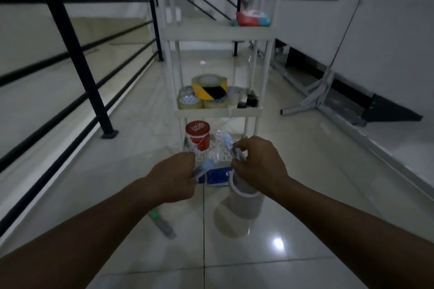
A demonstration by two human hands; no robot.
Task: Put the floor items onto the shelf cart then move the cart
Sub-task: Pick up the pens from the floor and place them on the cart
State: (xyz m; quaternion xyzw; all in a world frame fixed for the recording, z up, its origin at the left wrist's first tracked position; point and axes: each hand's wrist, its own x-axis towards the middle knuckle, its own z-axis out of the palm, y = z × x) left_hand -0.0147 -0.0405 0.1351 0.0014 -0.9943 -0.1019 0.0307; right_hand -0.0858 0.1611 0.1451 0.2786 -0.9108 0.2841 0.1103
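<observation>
Glossy floor tiles (258,265) are reflecting light. Beyond, a white plastic shelf cart (218,33) is carrying tape rolls (209,91) and a red tub (198,136). Each grip, left hand (173,178) and right hand (258,166), is pinching crinkly clear packets (220,145) above its bottom shelf.

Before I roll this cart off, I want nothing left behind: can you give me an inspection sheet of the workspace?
Surface: glossy tiled floor, glare spot.
Job's things: white shelf cart; tape rolls on the middle tier, red tub on the bottom; blue box, grey roll, green-capped tube on the floor.
Clutter: red packet on the upper tier.
Hands: left hand and right hand pinch clear-wrapped items.
Cables: nothing seen.
Surroundings: black railing left, white panel right.
</observation>
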